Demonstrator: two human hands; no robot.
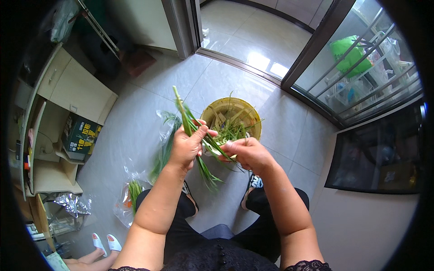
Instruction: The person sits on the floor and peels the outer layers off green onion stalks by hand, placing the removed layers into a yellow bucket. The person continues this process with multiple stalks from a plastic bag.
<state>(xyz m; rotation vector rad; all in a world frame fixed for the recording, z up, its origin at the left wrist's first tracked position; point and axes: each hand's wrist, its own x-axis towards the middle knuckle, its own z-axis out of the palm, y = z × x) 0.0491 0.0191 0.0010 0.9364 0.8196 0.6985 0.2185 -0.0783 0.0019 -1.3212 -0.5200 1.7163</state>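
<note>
A bunch of long green leafy stalks, like garlic chives, is gripped in my left hand, pale ends pointing up and away. The fingers of my right hand pinch the leaf tips near the bunch's lower right. Beyond and partly below both hands stands a round yellow bin holding green and pale plant scraps. On the floor left of my left hand, more greens lie on clear plastic. Another bunch of thin green stalks rests in a clear plastic bag beside my leg.
A wooden cabinet with a printed carton stands at the left. A red dustpan is at the upper left. The metal frame of a glass door borders the upper right. Another person's legs in white slippers show at the lower left.
</note>
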